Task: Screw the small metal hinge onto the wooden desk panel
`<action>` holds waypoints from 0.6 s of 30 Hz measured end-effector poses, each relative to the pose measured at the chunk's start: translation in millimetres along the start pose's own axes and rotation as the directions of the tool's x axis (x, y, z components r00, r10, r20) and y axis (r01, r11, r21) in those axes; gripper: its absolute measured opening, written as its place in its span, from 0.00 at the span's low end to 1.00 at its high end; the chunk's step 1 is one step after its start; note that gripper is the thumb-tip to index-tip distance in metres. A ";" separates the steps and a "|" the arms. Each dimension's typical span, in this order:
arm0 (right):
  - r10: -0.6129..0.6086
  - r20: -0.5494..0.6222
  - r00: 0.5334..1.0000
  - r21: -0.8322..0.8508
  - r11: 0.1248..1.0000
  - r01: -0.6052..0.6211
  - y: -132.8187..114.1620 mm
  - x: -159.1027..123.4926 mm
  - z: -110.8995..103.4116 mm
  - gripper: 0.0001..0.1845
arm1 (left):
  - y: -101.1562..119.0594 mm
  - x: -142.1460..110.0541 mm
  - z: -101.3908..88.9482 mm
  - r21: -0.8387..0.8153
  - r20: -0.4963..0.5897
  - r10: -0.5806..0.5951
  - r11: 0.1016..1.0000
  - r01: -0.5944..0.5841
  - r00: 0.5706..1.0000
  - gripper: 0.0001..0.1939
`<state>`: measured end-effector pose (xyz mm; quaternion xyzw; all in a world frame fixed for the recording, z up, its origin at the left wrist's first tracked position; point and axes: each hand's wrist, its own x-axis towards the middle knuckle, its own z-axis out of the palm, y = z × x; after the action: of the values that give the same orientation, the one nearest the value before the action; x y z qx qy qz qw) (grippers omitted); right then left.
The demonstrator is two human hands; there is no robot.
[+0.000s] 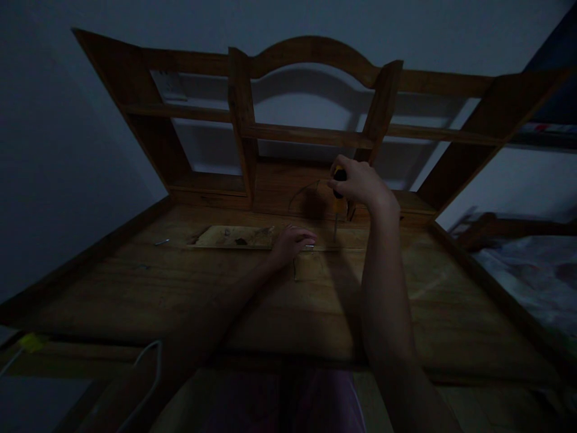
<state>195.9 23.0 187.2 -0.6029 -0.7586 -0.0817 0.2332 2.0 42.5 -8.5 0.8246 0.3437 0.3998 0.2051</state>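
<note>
In the head view my right hand (358, 179) is closed around the black and yellow handle of a screwdriver (338, 204). The screwdriver stands nearly upright, its thin shaft pointing down to a long wooden strip (225, 236). Whether the tip touches the strip is too dark to tell. My left hand (291, 245) lies over the strip to the left of the screwdriver, fingers bent and pressed together on it. A small shiny bit (310, 245) shows at its fingertips. Just in front lies a squarish thin piece (309, 266), perhaps wood.
The strip lies on a wooden desk (252, 300) with raised side edges. A wooden shelf unit (311, 135) rises at the back. Small metal pieces, one a screw-like pin (161, 242), lie on the left. A white cable (157, 367) hangs at the front edge.
</note>
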 end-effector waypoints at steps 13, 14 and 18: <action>-0.006 0.021 1.000 -0.008 1.000 0.006 -4.4 -1.1 -2.3 0.15 | -1.6 -0.7 -1.6 -0.077 0.055 0.042 0.996 -0.038 0.998 0.05; -0.004 0.020 1.000 -0.007 1.000 0.004 -4.2 -1.0 -2.4 0.14 | -2.7 -0.3 -2.6 -0.105 0.082 0.051 0.994 -0.042 0.995 0.06; -0.005 0.021 1.000 -0.010 1.000 0.006 -2.9 -0.5 -1.7 0.15 | -6.9 1.6 -4.8 -0.189 0.129 0.068 0.981 -0.043 0.989 0.10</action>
<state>193.6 21.2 188.9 -0.6028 -0.7622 -0.0797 0.2221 -3.8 48.6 -9.0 0.8363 0.2671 0.3790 0.2925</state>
